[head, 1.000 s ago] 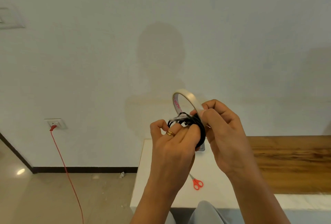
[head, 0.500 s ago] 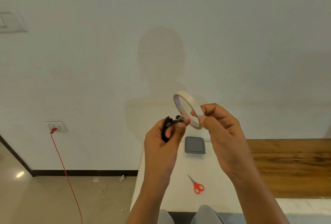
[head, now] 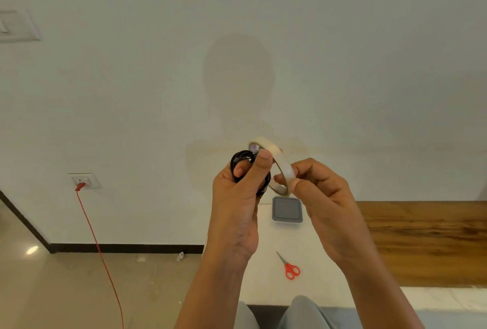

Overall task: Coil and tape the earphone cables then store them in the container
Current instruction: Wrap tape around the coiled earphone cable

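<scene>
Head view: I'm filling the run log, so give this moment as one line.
left hand grips coiled earphone cable | right hand holds tape roll beside it | container, scissors on table

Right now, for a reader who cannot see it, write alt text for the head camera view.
Two bare hands are raised before a white wall: the left hand grips a coiled black earphone cable, the right hand pinches a roll of tape beside it. Below, a closed grey container and red scissors lie on a white table.
</scene>
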A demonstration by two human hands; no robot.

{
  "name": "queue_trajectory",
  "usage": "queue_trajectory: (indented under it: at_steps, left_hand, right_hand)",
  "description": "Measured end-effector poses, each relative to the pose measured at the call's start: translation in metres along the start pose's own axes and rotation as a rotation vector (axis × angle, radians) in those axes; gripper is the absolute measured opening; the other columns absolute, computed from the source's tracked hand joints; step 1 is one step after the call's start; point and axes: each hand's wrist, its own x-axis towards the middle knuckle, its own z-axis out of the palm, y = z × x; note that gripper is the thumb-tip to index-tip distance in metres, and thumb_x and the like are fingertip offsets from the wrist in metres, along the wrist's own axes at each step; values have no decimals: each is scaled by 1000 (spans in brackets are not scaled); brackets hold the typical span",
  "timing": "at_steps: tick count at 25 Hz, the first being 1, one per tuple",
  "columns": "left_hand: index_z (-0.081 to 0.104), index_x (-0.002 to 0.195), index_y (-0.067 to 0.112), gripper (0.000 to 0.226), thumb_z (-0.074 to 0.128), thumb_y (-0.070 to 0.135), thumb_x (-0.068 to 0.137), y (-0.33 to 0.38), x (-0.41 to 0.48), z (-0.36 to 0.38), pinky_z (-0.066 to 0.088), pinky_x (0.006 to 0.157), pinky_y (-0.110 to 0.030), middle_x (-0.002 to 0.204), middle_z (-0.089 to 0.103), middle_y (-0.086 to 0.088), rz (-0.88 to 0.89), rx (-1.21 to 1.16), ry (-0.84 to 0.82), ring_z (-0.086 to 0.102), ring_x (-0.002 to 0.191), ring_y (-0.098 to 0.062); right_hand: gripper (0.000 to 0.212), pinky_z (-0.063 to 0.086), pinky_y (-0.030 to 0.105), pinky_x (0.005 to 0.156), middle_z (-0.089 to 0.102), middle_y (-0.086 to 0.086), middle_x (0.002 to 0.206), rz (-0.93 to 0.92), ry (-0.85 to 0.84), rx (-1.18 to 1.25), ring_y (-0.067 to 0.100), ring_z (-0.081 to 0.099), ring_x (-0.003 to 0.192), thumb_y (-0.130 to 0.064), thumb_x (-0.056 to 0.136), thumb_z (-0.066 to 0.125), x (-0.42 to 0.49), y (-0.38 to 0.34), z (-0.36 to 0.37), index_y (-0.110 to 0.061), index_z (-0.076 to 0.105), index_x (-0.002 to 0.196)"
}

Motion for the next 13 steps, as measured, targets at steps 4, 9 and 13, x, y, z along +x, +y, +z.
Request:
queue_trajectory:
  at_steps: [4, 9, 13]
  left_hand:
    - [53, 80, 5, 47, 85, 32, 58, -2, -1, 3, 48, 67, -28, 85, 47, -10, -18, 76, 54, 43, 76, -24]
    - [59, 82, 5, 46, 76, 39, 56, -2, -5, 5, 46, 69, -32, 80, 47, -14, -17, 114, 66, 42, 68, -25]
    - [53, 63, 14, 28, 75, 29, 70, -3, -4, 6, 49, 68, -29, 72, 48, -11, -28, 155, 82, 48, 63, -17]
  right_hand:
    - [16, 52, 16, 74, 68, 5, 72, 16, 19, -2, 16, 64, 73, -17, 86, 51, -1, -1, 4, -9, 64, 80]
    - [30, 53, 22, 73, 64, 1, 63, 49, 42, -23, 16, 59, 66, -10, 94, 47, 0, -6, 10, -17, 62, 70]
    - [19, 49, 22, 62, 64, 1, 64, 24, 31, -27, 14, 52, 59, -14, 90, 48, 1, -7, 10, -4, 62, 81]
